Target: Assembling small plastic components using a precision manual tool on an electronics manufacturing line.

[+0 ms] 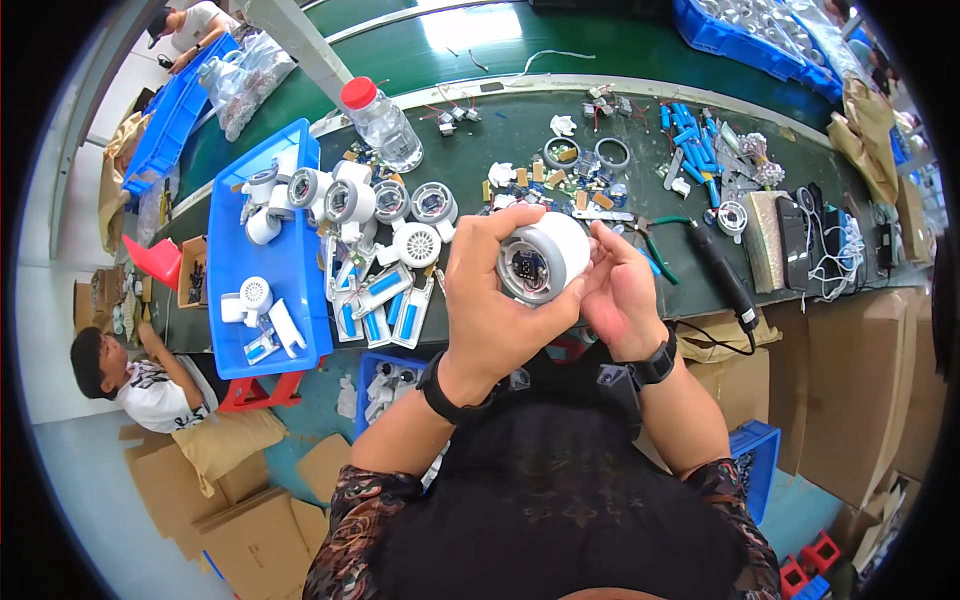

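Note:
A white round housing (560, 246) with a grey rim is held up over the near edge of the bench, its open end turned to the left and showing a circuit board and wires inside. My left hand (487, 300) wraps round it from the left, thumb below and fingers over the top. From the right, my right hand (628, 295) grips its side with the fingertips, the palm partly showing. Behind the hands lie small circuit boards and tan pieces (545, 182). Green-handled pliers (660, 240) and a black cylindrical power tool (725, 275) lie to the right.
On the left, a blue tray (222, 215) holds white fan parts; more white housings (350, 200) lie beside it. A red-lidded clear jar (385, 125) stands behind. Blue cylindrical cells (690, 140) lie far right. Another person (150, 385) is at the left. Cardboard boxes (860, 390) stand at the right.

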A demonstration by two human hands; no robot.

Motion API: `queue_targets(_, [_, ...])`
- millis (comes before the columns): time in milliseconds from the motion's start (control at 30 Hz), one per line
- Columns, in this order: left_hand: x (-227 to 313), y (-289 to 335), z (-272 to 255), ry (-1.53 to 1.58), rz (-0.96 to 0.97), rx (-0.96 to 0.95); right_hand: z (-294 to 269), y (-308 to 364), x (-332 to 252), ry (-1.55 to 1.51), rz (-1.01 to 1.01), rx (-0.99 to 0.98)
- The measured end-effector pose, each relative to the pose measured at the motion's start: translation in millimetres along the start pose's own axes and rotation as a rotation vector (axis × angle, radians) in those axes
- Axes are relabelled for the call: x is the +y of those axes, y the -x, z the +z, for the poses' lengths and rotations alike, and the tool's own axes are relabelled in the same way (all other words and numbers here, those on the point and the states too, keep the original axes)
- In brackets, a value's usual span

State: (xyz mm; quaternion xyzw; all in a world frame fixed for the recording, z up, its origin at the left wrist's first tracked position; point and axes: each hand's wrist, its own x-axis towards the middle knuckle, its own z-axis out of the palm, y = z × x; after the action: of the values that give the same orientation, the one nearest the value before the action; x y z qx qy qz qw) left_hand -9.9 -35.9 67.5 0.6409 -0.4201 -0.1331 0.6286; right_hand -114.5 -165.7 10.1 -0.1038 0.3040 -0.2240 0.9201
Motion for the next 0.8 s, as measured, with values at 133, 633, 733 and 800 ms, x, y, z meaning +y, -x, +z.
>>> queue_targets(133, [8, -8, 2, -0.295, 0.205, 0.105, -5, 7, -3, 0.065, -0.083, -0.093])
queue_targets(633, [-3, 1, 2, -0.233, 0.2, 0.137, 16, 36, 4, 0.434, -0.059, -0.346])
queue_targets(733, [9, -1, -8, 0.244, -0.009, 0.161, 8, 41, 1, 0.457, -0.156, -0.377])
queue_targets(800, [48, -1, -22, 0.979, -0.077, 0.172, 10, 48, -3, 0.518, -0.179, -0.318])
